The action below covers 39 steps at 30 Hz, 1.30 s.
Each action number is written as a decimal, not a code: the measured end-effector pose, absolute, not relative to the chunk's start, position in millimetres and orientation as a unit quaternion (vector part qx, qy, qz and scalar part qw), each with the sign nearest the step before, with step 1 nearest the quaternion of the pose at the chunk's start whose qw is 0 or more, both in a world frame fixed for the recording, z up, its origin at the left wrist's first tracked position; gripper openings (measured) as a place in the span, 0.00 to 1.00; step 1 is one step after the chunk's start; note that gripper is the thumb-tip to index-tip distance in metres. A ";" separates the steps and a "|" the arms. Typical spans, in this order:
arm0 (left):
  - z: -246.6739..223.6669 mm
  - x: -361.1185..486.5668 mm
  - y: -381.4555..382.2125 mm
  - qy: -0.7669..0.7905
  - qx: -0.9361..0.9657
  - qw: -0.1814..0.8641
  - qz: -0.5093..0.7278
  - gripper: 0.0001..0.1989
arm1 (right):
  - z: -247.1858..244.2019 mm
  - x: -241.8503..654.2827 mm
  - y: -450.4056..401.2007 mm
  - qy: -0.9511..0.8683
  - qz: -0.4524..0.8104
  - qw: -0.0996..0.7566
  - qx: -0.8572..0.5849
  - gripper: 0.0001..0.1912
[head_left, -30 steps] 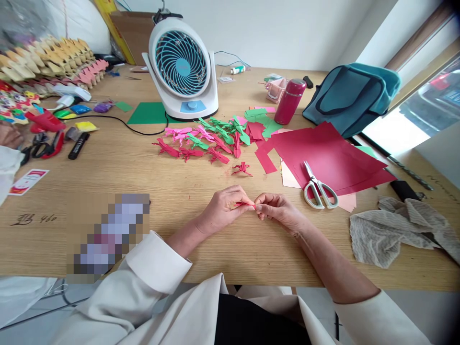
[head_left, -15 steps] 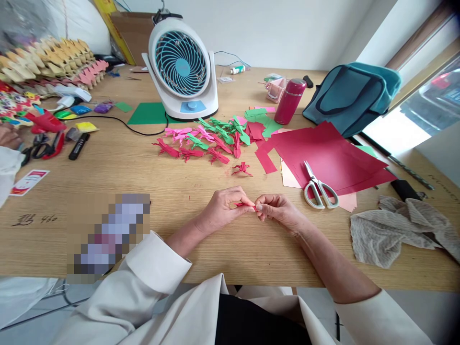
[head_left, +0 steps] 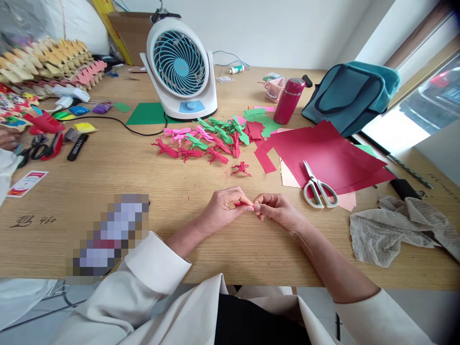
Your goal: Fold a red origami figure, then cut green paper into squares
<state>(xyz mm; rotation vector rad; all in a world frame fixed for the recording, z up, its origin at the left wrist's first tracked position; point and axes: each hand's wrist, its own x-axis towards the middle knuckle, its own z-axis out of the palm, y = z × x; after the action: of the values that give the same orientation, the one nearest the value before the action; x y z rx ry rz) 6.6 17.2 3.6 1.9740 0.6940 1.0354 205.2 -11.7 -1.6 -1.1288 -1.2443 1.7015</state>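
Between my two hands is a small piece of folded red paper (head_left: pixel 241 204), mostly hidden by the fingers. My left hand (head_left: pixel 230 205) pinches it from the left, and my right hand (head_left: pixel 270 206) pinches its right end, the fingertips of both almost touching. Just beyond them a folded red paper figure (head_left: pixel 241 168) lies on the wooden table (head_left: pixel 215 258). Farther back are several folded figures in red, green (head_left: pixel 220 129) and pink (head_left: pixel 178 134). White-handled scissors (head_left: pixel 318 187), slightly open, rest partly on large red paper sheets (head_left: pixel 334 153) to the right.
A fan (head_left: pixel 181 67) stands at the back, with a red flask (head_left: pixel 289 100) and teal bag (head_left: pixel 352 96) to its right. A cloth (head_left: pixel 381 230) lies at the right. At the left edge are another person's hand (head_left: pixel 9 139), black-and-red scissors (head_left: pixel 43 147) and a marker (head_left: pixel 77 147).
The camera view has shifted very slightly. Both my hands keep their pinch on the red paper, and the other person's hand at the left edge has moved a little.
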 end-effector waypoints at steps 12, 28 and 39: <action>8.0 10.0 14.6 0.340 0.754 0.428 0.365 0.05 | 0.9 199.4 -13.8 -0.512 0.615 0.376 -0.468 0.22; 3.6 12.2 18.4 0.359 0.716 0.456 0.388 0.06 | -0.6 195.3 -12.0 -0.486 0.626 0.396 -0.463 0.21; 0.5 10.9 20.9 0.324 0.708 0.485 0.397 0.07 | -0.7 197.5 -14.0 -0.514 0.610 0.376 -0.471 0.22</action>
<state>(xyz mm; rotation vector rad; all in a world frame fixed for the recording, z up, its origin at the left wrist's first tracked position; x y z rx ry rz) 10.9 20.9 0.5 1.7246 0.7898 0.9667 197.5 -14.0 -0.7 -1.2054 -1.3157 1.5614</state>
